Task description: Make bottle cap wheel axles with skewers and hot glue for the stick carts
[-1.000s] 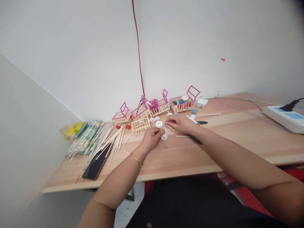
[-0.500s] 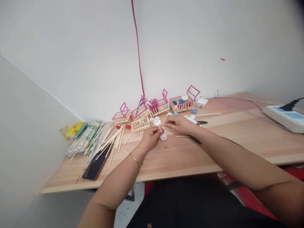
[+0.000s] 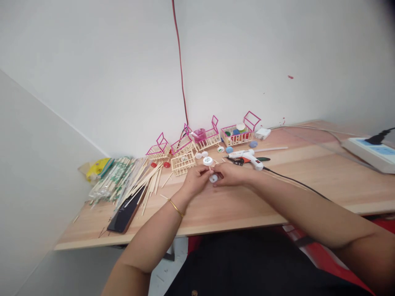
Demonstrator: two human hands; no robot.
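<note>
My left hand pinches a short wooden stick that joins two bottle caps. The far white cap has dark print on its top, and the near white cap sits by my fingertips. Closing in from the other side, my right hand has its fingers curled round the near cap. Fingers hide most of the stick. Beyond the hands stands a small crate of pale sticks. A white glue gun lies to the right, above my right wrist.
Several stick baskets with pink rims, one a basket of coloured caps, line the wall. At left are loose sticks, a phone and a bag of chopsticks. Green-handled pliers lie by the glue gun; a power strip is far right.
My right hand has come down and left, from beyond the caps to the near cap. The glue gun, partly covered before, now shows fully. My left hand keeps hold of the stick.
</note>
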